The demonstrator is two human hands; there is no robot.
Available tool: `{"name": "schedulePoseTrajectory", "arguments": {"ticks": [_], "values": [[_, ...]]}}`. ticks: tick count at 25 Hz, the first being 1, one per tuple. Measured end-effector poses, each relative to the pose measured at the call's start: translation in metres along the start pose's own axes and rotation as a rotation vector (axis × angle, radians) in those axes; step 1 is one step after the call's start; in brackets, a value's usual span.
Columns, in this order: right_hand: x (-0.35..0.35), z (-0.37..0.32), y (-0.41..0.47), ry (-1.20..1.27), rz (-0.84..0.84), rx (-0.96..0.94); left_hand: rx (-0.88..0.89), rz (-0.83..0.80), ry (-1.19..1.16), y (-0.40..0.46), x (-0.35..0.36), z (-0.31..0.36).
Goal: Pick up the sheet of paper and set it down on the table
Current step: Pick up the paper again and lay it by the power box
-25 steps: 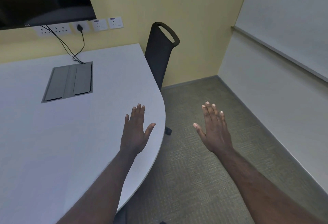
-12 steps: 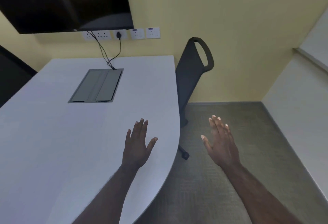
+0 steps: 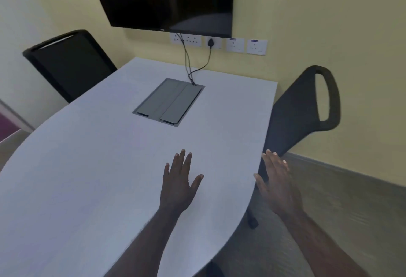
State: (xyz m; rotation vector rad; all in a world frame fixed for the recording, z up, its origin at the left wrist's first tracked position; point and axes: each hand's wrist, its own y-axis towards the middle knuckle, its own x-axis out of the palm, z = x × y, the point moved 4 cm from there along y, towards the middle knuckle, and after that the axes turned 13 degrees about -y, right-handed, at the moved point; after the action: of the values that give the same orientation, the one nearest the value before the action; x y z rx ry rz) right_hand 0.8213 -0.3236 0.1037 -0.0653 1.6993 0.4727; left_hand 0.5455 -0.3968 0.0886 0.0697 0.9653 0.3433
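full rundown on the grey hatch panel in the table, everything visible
The grey hatch panel is a rectangular, matte, metal-looking insert set flush into the white table, toward its far end. It has two flat flaps side by side, both closed, with a narrow dark slot at the near edge of each. A thin frame borders it. Black cables from the wall sockets run into its far corner. Neither hand touches it; the left hand is well short of it.

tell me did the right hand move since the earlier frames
Yes. The right hand was out over the carpet, well clear of the table; now it has come leftward to the table's curved edge.
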Motion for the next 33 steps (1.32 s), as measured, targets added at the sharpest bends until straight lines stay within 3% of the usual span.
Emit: {"name": "schedulePoseTrajectory", "arguments": {"ticks": [8, 22, 33], "values": [[0.067, -0.050, 0.110, 0.089, -0.024, -0.275, -0.224, 0.106, 0.010, 0.043, 0.005, -0.070], [0.130, -0.152, 0.229, 0.168, -0.048, -0.580, -0.449, 0.262, 0.010, 0.075, -0.008, -0.124], [0.233, -0.222, 0.310, 0.276, -0.160, -0.756, -0.721, 0.370, -0.057, 0.132, 0.032, -0.183]]}}
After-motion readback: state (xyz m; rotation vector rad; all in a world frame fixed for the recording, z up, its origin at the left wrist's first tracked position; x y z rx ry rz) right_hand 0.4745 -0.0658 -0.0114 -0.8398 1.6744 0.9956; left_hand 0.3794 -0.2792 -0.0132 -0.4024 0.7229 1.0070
